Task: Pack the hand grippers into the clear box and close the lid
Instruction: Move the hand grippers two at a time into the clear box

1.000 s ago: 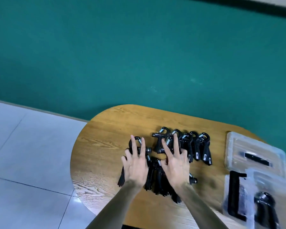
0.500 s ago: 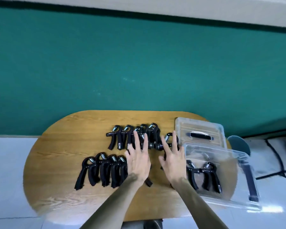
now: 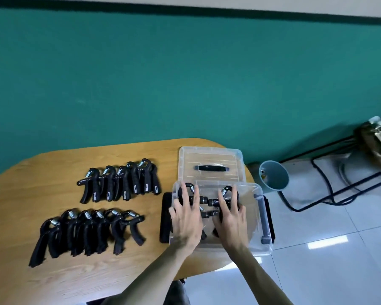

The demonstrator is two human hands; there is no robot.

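Note:
The clear box [image 3: 257,245] stands open at the right end of the wooden table [image 3: 31,194]. Both my hands are inside it. My left hand [image 3: 186,216] lies over a black hand gripper [image 3: 186,186] at the box's left. Fingers spread, my right hand [image 3: 229,214] covers another black gripper [image 3: 226,190] beside it. The knobs of the two grippers meet between my hands. The clear lid [image 3: 209,157], with its black handle, lies flat just behind the box. Two rows of several grippers remain on the table, a back row [image 3: 119,181] and a front row [image 3: 86,232].
The box overhangs the table's right edge above a tiled floor. A grey cone-shaped bin [image 3: 273,175] stands on the floor right of the lid, with black cables [image 3: 317,194] and a brown bag [image 3: 376,146] beyond. A green wall rises behind the table.
My hands have moved right from the rows on the table into the clear box. The view has swung right, so the box and floor now show fully.

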